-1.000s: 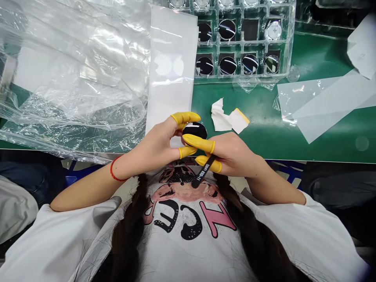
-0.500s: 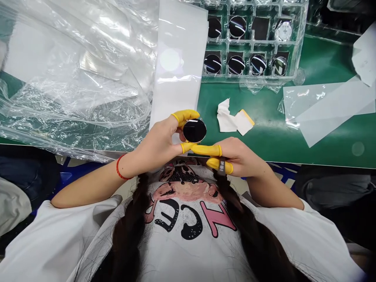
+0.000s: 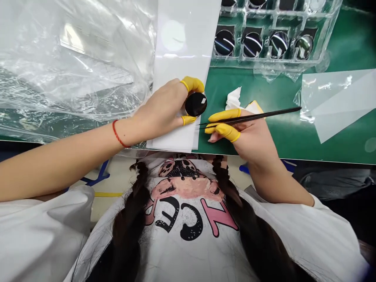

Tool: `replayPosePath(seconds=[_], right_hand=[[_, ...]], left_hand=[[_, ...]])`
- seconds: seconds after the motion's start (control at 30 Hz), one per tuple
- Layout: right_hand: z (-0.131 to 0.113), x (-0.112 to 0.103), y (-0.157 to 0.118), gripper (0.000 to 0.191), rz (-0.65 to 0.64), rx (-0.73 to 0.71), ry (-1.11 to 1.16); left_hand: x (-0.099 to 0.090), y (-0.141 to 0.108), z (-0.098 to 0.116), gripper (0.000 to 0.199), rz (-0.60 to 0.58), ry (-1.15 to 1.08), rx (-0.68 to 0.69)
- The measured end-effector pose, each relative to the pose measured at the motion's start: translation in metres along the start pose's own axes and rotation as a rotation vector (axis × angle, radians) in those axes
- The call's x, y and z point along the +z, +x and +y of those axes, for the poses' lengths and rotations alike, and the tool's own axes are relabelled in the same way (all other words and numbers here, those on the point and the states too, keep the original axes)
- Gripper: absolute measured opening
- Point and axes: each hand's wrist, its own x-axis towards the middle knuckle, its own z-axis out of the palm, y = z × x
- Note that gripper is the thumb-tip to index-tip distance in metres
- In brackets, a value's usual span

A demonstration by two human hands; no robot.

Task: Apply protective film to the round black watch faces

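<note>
Between yellow-sleeved fingertips, my left hand (image 3: 166, 103) grips a round black glossy disc (image 3: 194, 105) by its edge, above the white sheet (image 3: 185, 70). A small bright patch shows on the disc's face. Black tweezers (image 3: 264, 115) lie in my right hand (image 3: 246, 133), pinched between yellow-covered fingers. Their thin tips point left and sit just below and right of the disc; whether they touch anything is too fine to tell. Behind my right hand are a crumpled white wipe (image 3: 233, 98) and a yellow-edged white pad (image 3: 255, 106), partly covered by the hand and tweezers.
A clear plastic tray (image 3: 264, 62) with similar round black discs stands at the back right. Crumpled clear plastic bags (image 3: 88, 78) cover the left side. Translucent sheets (image 3: 337, 102) lie on the green mat (image 3: 293, 145) at right. The table edge runs close to my body.
Both hands have moved away from my body, and my right hand has separated from the left. The tweezers now reach across toward the disc. The camera view has shifted, moving the tray up and right.
</note>
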Motion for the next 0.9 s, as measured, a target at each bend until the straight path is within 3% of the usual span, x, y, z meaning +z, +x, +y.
replayPosePath(seconds=[0.37, 0.53, 0.9], right_hand=[[-0.004, 0.0035, 0.0002, 0.039, -0.023, 0.075, -0.056], [-0.0048, 0.0049, 0.0, 0.041, -0.011, 0.077, -0.065], [-0.0023, 0.0063, 0.0016, 0.038, 0.005, 0.07, -0.062]], left_hand=[[0.002, -0.0014, 0.0024, 0.046, -0.023, 0.142, 0.043], [0.0071, -0.0024, -0.004, 0.047, 0.038, 0.048, 0.033], [0.0089, -0.0029, -0.0069, 0.041, 0.051, 0.038, 0.044]])
